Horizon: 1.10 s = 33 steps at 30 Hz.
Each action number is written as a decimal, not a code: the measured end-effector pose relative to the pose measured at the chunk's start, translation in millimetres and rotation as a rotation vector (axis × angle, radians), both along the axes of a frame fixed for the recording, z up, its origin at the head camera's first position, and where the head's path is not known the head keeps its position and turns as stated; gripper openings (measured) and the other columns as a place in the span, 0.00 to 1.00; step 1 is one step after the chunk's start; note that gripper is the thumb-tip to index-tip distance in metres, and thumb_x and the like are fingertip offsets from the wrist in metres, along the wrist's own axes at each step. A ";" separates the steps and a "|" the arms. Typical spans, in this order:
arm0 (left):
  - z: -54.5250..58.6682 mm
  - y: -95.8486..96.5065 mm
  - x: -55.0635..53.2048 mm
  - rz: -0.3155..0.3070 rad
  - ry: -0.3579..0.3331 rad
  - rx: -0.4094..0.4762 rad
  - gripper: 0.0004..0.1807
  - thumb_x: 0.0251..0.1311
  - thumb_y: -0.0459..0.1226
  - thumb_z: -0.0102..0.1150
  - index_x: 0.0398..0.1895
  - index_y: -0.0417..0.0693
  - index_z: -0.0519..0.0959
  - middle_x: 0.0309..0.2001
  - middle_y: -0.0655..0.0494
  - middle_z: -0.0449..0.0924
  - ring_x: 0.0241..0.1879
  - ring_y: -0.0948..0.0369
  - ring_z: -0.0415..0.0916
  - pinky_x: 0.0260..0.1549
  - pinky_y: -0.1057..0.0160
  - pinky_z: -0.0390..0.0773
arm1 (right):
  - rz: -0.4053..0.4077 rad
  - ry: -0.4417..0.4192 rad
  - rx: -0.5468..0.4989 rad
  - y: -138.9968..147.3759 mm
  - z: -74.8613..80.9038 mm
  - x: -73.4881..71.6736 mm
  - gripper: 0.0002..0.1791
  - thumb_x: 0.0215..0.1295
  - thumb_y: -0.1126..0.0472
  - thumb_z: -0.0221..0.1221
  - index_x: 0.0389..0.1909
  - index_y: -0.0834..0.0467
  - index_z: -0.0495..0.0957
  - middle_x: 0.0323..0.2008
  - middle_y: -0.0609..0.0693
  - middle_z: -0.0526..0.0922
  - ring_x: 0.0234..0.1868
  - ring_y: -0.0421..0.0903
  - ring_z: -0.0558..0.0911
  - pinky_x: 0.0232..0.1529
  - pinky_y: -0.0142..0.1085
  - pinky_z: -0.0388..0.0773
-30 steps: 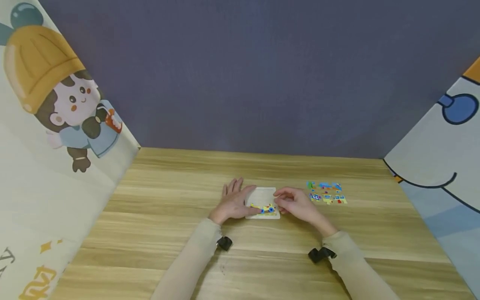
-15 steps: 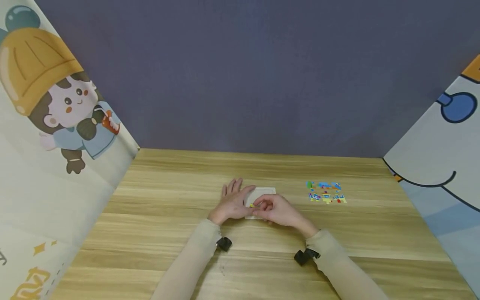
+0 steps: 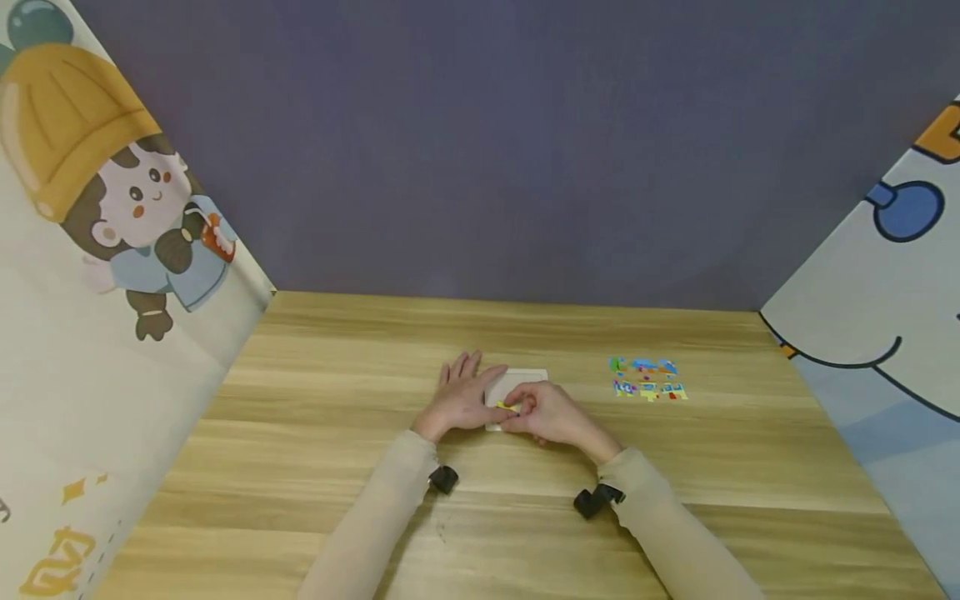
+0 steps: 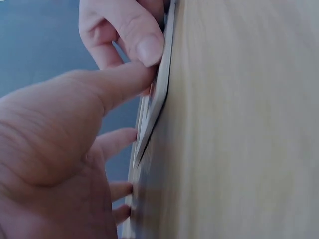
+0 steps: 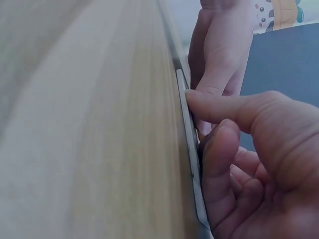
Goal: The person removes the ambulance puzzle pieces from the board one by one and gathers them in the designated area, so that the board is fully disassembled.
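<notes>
A small white puzzle tray (image 3: 517, 377) lies on the wooden table between both hands. My left hand (image 3: 459, 402) rests along the tray's left side with fingers spread, its thumb (image 4: 132, 77) pressing on the tray's near part. Over the lower half of the tray, my right hand (image 3: 555, 414) has curled fingers, with thumb and index finger around a yellow puzzle piece (image 3: 506, 406). In the right wrist view, the right thumb (image 5: 199, 104) touches the tray close to its edge (image 5: 192, 154). The right hand hides most of the pieces in the tray.
Several loose, brightly coloured puzzle pieces (image 3: 647, 388) lie in two rows to the right of the tray. A dark partition (image 3: 510, 167) stands behind the table (image 3: 337, 375), with printed cartoon panels on both sides.
My right hand has moved left from the tray's right edge onto its lower half, covering the yellow and blue pieces seen there before. My left hand stays in place.
</notes>
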<state>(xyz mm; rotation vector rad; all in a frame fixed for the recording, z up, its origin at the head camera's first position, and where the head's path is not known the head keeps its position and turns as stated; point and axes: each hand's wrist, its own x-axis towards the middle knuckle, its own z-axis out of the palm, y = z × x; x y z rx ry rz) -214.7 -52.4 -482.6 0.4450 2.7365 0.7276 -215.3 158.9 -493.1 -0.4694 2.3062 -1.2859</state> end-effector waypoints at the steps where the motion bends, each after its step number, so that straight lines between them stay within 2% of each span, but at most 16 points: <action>1: 1.0 -1.9 -0.8 -0.013 -0.003 -0.001 0.47 0.65 0.59 0.67 0.84 0.54 0.63 0.87 0.35 0.42 0.86 0.37 0.35 0.82 0.30 0.34 | 0.002 0.006 -0.002 0.0 -0.1 0.2 0.17 0.62 0.57 0.76 0.49 0.57 0.85 0.21 0.46 0.80 0.14 0.40 0.74 0.18 0.32 0.75; 7: 5.5 -13.8 -5.1 -0.060 -0.017 0.045 0.46 0.67 0.54 0.68 0.83 0.48 0.63 0.87 0.36 0.43 0.87 0.38 0.37 0.84 0.35 0.37 | -0.005 0.026 0.009 1.2 1.5 0.4 0.16 0.64 0.58 0.74 0.49 0.57 0.85 0.21 0.47 0.79 0.15 0.41 0.75 0.19 0.32 0.76; 11: 10.9 -17.3 -3.0 -0.079 -0.045 0.063 0.50 0.63 0.54 0.72 0.84 0.48 0.62 0.87 0.38 0.41 0.87 0.40 0.35 0.85 0.38 0.35 | -0.011 0.006 0.010 2.2 1.1 1.0 0.15 0.63 0.58 0.74 0.48 0.57 0.84 0.23 0.47 0.80 0.16 0.41 0.75 0.20 0.32 0.74; 20: 2.3 -14.7 4.3 -0.089 -0.111 0.108 0.54 0.61 0.52 0.71 0.87 0.50 0.55 0.88 0.42 0.32 0.88 0.44 0.25 0.84 0.40 0.26 | -0.020 -0.010 -0.011 6.3 1.4 7.2 0.14 0.62 0.58 0.75 0.45 0.57 0.83 0.21 0.45 0.78 0.15 0.39 0.73 0.18 0.31 0.71; 26: 4.4 -18.0 3.9 -0.089 -0.101 0.113 0.55 0.60 0.52 0.72 0.86 0.51 0.55 0.88 0.42 0.32 0.88 0.44 0.25 0.84 0.39 0.26 | -0.024 -0.021 -0.053 4.2 0.1 4.4 0.15 0.61 0.59 0.76 0.44 0.57 0.83 0.19 0.45 0.78 0.15 0.40 0.74 0.19 0.32 0.72; 30: 0.4 -20.3 2.1 -0.077 -0.098 0.094 0.56 0.59 0.54 0.73 0.87 0.53 0.55 0.89 0.45 0.31 0.88 0.46 0.24 0.84 0.42 0.24 | -0.016 -0.038 -0.079 3.5 -2.3 1.8 0.15 0.60 0.58 0.77 0.43 0.57 0.83 0.19 0.45 0.79 0.15 0.40 0.74 0.19 0.32 0.72; 33: -2.2 -21.2 0.1 -0.074 -0.085 0.104 0.56 0.57 0.55 0.73 0.86 0.53 0.56 0.89 0.43 0.32 0.88 0.44 0.26 0.84 0.40 0.25 | -0.022 -0.035 -0.082 4.0 -3.7 0.3 0.15 0.60 0.58 0.77 0.43 0.57 0.83 0.19 0.45 0.79 0.15 0.40 0.74 0.19 0.32 0.73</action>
